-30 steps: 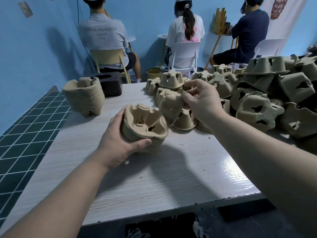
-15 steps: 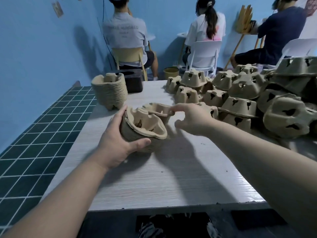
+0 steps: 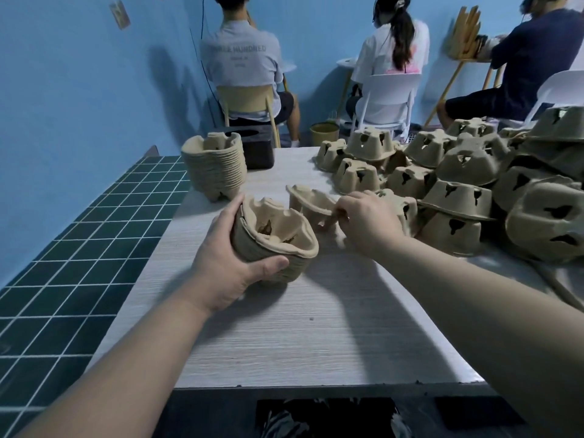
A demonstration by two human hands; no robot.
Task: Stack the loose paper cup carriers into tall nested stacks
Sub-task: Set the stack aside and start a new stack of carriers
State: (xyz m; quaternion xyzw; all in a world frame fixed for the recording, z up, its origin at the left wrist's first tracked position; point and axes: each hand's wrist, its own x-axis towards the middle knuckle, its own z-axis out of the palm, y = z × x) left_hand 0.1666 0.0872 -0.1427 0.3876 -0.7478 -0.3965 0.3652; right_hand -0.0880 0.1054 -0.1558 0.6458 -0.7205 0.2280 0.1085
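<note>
At frame centre, a short nested stack of carriers (image 3: 278, 238) sits open side up, gripped by the left hand (image 3: 226, 263). Just right of it, the right hand (image 3: 366, 222) pinches the rim of a single loose carrier (image 3: 308, 202). A taller finished stack (image 3: 215, 167) stands upper left on the tabletop (image 3: 316, 327); the loose pile (image 3: 458, 181) fills the right.

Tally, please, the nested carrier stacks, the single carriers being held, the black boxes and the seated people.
Nested stacks: 2, the standing stack and the held stack in the left hand
Single carrier pinched by the right hand: 1
Black box: 1
Seated people: 3
Total: 7
</note>
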